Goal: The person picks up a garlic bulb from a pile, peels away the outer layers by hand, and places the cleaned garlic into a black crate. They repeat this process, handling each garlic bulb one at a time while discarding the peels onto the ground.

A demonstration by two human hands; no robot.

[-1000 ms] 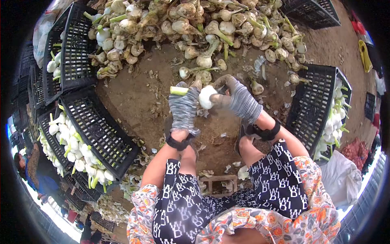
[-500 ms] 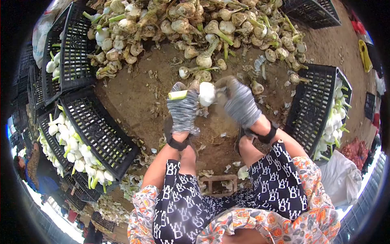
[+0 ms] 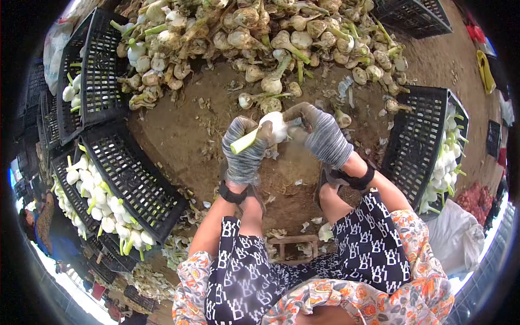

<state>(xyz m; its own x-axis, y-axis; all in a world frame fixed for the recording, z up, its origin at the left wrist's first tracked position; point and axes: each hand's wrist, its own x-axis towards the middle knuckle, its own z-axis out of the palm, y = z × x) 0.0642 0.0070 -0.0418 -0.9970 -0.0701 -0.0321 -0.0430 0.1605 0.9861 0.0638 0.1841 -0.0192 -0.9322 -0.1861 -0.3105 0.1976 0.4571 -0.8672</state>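
A white, cleaned garlic bulb point(image 3: 278, 126) with a cut pale-green stem is in my left hand point(image 3: 242, 149), which wears a striped grey glove. The stem points down and left across the fingers. At the bulb's right side is my right hand point(image 3: 326, 138), gloved the same way, its fingers curled near the bulb's end. A blurred greyish bit shows between its fingertips and the bulb; I cannot make out what it is. Just beyond my hands, a few unpeeled garlic bulbs point(image 3: 271, 84) lie on the dirt.
A big heap of dirty garlic point(image 3: 244, 38) fills the far side. Black crates of cleaned garlic stand at left point(image 3: 132, 181), upper left point(image 3: 103, 67) and right point(image 3: 414, 141). Peeled skins litter the dirt floor point(image 3: 179, 130). A white sack point(image 3: 457, 235) lies at right.
The bulb has turned in my left hand, its stem now angled down and left. My right hand has shifted slightly right, its fingers still by the bulb.
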